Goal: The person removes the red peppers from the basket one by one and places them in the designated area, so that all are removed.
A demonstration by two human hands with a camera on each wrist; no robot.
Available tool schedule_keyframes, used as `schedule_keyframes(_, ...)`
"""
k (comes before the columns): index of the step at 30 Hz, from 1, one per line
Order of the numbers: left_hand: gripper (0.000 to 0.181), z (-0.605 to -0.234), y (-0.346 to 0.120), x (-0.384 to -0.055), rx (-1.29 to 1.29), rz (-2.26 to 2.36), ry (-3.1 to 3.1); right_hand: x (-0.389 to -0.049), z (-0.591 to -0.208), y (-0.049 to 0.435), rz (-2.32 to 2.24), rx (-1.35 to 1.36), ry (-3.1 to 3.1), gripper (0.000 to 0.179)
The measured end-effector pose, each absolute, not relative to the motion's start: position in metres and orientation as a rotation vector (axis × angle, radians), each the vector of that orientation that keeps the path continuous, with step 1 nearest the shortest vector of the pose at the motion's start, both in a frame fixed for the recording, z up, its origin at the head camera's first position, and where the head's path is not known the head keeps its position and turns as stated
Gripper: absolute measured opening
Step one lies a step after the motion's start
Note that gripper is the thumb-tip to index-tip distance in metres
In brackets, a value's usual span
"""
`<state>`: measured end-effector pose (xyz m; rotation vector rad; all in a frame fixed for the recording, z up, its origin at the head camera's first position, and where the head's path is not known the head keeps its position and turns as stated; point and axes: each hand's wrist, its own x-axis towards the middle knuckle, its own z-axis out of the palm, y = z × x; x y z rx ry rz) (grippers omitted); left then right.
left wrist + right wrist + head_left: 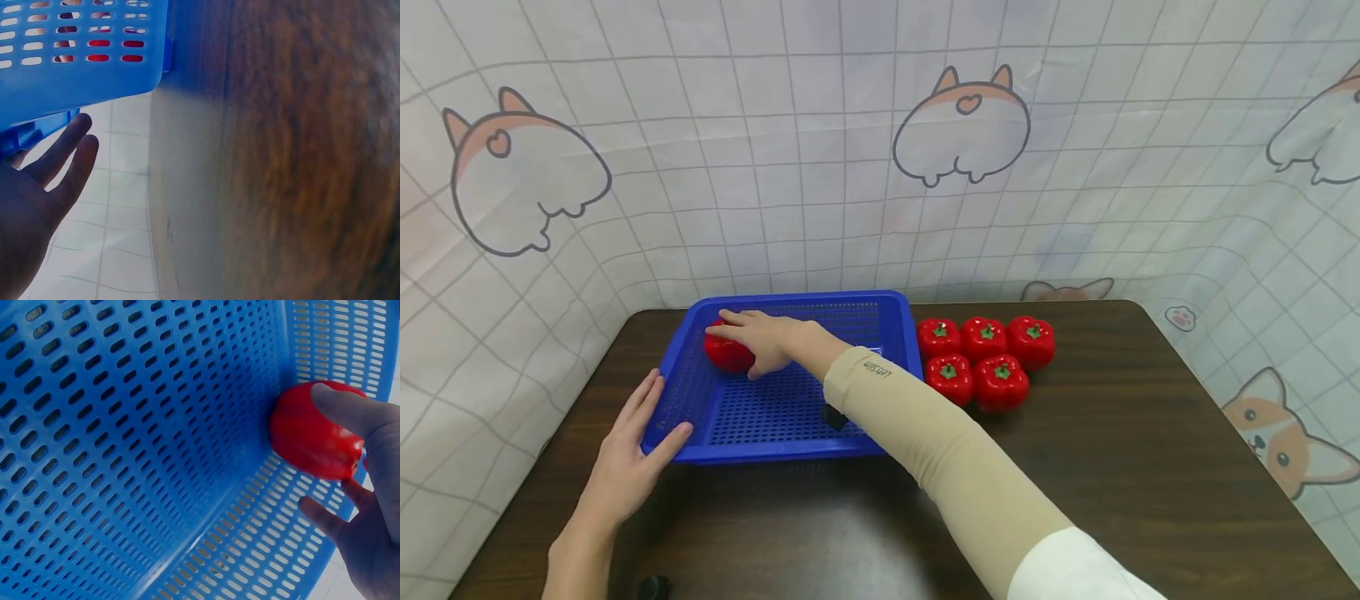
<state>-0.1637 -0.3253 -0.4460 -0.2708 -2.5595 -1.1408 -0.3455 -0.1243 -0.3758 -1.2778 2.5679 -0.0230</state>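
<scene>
A blue perforated plastic basket (752, 452) sits on the left part of the dark wooden table. In its far left corner, a glossy red bell pepper (306, 434) lies against the walls. My right hand (758, 337) reaches down over that pepper and grips it, thumb on one side and fingers across the other; some fingertips are hidden behind it. At the basket's left rim rests my left hand (632, 446), its fingers straight along the outside and the thumb over the front left corner. Seen from the left wrist, the fingers (78, 165) are spread beside the basket wall.
Several more red bell peppers (1002, 383) with green stems stand in two rows right of the basket. Behind the table hangs a white grid-patterned cloth (850, 208) with cartoon dogs. My right forearm in a beige sleeve (955, 458) crosses over the basket's front right.
</scene>
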Motion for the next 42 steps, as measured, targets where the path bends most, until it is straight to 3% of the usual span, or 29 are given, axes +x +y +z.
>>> schedule_keyframes(7,0.077,-0.445,-0.325,-0.163,-0.273,-1.148,-2.564,-0.349,-0.379,-0.123,-0.009,-1.302,2.626,0.081)
schedule_keyframes(22,0.077,-0.444,-0.325,-0.163,-0.271,-1.169,-2.559,-0.351,-0.377,-0.126,-0.159,-1.375,2.667,0.037)
schedule_keyframes(30,0.077,-0.445,-0.324,-0.162,-0.271,-1.164,-2.563,-0.347,-0.375,-0.124,-0.233,-1.334,2.637,0.058)
schedule_keyframes(42,0.077,-0.445,-0.325,-0.162,-0.273,-1.160,-2.569,-0.348,-0.372,-0.112,-0.202,-1.345,2.578,0.060)
